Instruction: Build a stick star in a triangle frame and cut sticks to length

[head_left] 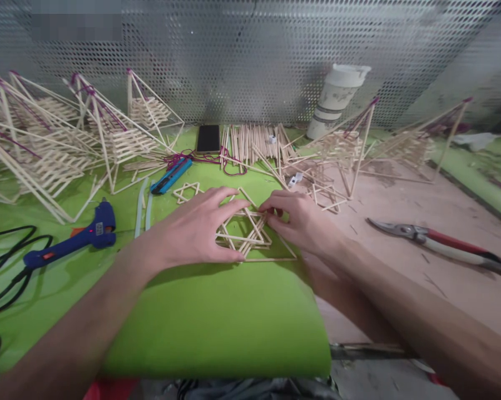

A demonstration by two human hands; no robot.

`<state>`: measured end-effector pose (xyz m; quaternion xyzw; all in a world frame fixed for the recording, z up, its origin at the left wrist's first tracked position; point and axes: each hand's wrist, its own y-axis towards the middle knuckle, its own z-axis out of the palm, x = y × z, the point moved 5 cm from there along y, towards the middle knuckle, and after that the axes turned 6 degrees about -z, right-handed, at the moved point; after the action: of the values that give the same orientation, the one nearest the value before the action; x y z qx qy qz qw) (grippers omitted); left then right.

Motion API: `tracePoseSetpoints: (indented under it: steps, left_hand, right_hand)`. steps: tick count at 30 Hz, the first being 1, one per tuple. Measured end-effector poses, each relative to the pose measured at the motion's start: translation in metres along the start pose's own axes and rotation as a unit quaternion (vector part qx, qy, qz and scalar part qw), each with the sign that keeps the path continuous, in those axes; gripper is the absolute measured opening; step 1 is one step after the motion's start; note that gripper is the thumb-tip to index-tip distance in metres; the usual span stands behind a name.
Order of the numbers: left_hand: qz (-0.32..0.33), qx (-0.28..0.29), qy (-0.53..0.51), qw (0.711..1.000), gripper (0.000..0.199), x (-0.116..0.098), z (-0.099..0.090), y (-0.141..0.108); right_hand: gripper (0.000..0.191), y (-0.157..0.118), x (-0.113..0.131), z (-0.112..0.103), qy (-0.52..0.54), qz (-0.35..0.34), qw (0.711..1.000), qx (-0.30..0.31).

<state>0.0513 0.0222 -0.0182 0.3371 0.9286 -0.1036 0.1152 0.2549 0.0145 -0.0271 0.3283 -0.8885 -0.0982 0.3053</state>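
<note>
A star-shaped stack of thin wooden sticks (pixel 250 242) lies on the green mat (pixel 233 316), with a larger stick triangle (pixel 271 259) under and around it. My left hand (pixel 204 225) rests at the stack's left side, thumb and fingers spread apart around its edge. On the right side, the fingers of my right hand (pixel 294 219) are bent together at the stack's right corner; what is between the fingertips is too small to make out. A smaller stick star (pixel 187 192) lies behind my left hand.
A blue glue gun (pixel 73 239) with a black cable lies left, a blue cutter (pixel 170 176) behind. Pruning shears (pixel 442 243) lie right. Stick pyramids (pixel 117 139) stand back left and right. A phone (pixel 208 138), loose sticks (pixel 254 143) and a cup (pixel 337 100) are at the back.
</note>
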Motion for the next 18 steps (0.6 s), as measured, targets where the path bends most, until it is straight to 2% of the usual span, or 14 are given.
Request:
tracePoseSetpoints:
  steps: [9,15,18]
  left_hand:
    - [0.016,0.056,-0.018,0.998,0.115,0.005,0.02,0.009]
    - [0.019,0.059,-0.022,0.998,0.123,0.005,0.019,0.008]
    - [0.021,0.064,-0.026,0.997,0.12,0.004,0.019,0.008]
  right_hand:
    - [0.018,0.0,0.0,0.001,0.004,0.001,1.0,-0.002]
    - [0.018,-0.001,-0.002,0.002,0.007,-0.002,1.0,-0.007]
    - [0.018,-0.002,-0.003,0.002,0.004,-0.007,1.0,-0.008]
